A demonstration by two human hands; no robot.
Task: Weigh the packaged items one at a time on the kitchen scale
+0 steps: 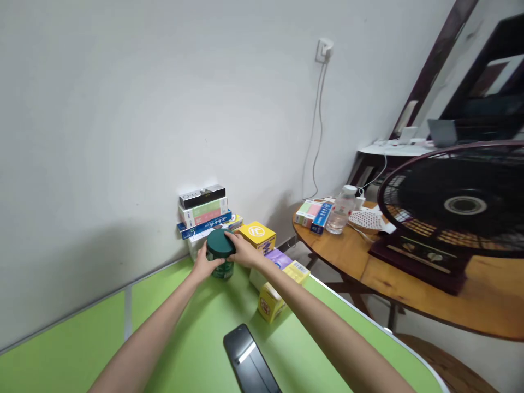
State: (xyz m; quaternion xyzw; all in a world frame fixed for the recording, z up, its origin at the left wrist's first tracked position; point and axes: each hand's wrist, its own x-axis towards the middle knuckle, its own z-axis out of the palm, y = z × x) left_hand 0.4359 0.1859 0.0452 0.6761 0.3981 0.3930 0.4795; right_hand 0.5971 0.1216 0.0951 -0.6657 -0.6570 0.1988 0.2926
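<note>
Both hands are around a green jar (pixel 221 271) with a dark green lid (pixel 219 240), near the wall end of the green table. My left hand (pixel 203 265) grips the jar's left side, its thumb across the front. My right hand (pixel 241 250) has its fingers curled over the lid's right edge. Behind the jar rises a stack of boxes: a black-and-silver box (pixel 202 195) on top, a white, green and pink box (pixel 203 212) below it, then a blue box (pixel 204 225). A yellow box (pixel 257 232) stands to the right of the jar.
A purple-topped box (pixel 279 258) and a yellow carton (pixel 272 302) sit by my right forearm. A black phone (pixel 250 357) lies nearer me on the green table (pixel 192 338). On a wooden table (pixel 347 256) to the right are a fan (pixel 462 202), a bottle (pixel 341 210) and small boxes.
</note>
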